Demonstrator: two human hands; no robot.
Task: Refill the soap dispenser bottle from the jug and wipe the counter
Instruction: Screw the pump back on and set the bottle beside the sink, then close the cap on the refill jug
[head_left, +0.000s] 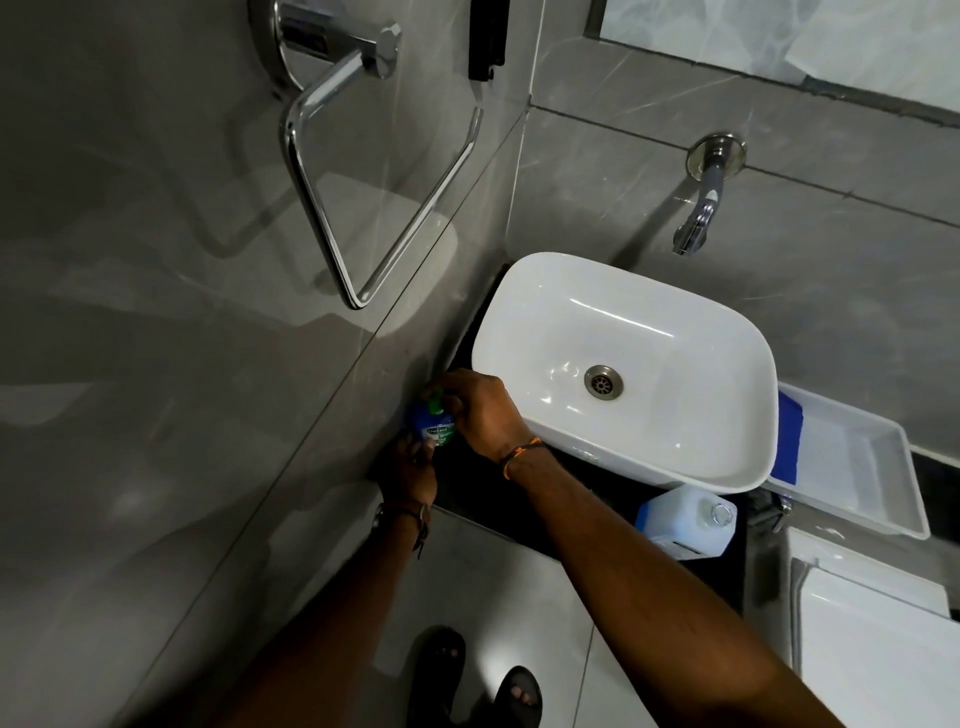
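Note:
A small blue soap dispenser bottle (430, 423) with a green pump top stands on the dark counter (467, 483), in the corner between the wall and the white basin (623, 364). My left hand (410, 467) grips the bottle's lower body from the near side. My right hand (480, 408) is closed over the green pump top. A translucent jug (685, 519) with a blue label stands on the counter below the basin's near right corner, apart from both hands.
A chrome towel ring (363, 208) juts from the left wall. A wall tap (701, 208) hangs over the basin. A white tray (857, 467) holding a blue cloth (788, 441) sits right of the basin. A white toilet cistern (872, 623) is at lower right.

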